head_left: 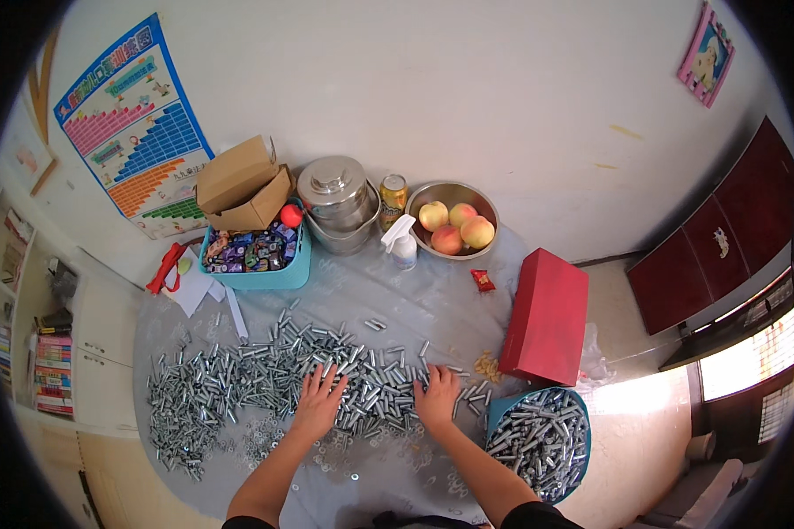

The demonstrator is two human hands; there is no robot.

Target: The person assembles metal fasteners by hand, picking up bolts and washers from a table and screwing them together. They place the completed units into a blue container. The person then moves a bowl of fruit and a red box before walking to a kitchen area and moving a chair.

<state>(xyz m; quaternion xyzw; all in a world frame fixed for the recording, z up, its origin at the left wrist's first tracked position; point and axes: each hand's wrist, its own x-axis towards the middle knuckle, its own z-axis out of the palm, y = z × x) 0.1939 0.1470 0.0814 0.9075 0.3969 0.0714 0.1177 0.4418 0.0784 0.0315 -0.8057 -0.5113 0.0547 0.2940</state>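
A wide heap of small silver metal cylinders [375, 379], like anchor sleeves, spreads across the middle of the table. My left hand [318, 404] lies on this heap, palm down with its fingers apart. At the heap's right side my right hand [437, 398] rests with fingers spread, touching the pieces near it. Neither hand grips anything that I can see. Further left, the heap runs into thinner bolt-like pieces [185, 397]. Small ring-shaped washers [331, 451] lie scattered closer to me. To the right, a blue tub [584, 432] is full of similar silver cylinders.
A red box [547, 317] stands behind the tub. Along the back are a turquoise basket [278, 278] of wrapped sweets under an open cardboard box [247, 185], a steel pot [335, 189], a can [393, 196], a spray bottle [403, 245] and a bowl [419, 249] of peaches.
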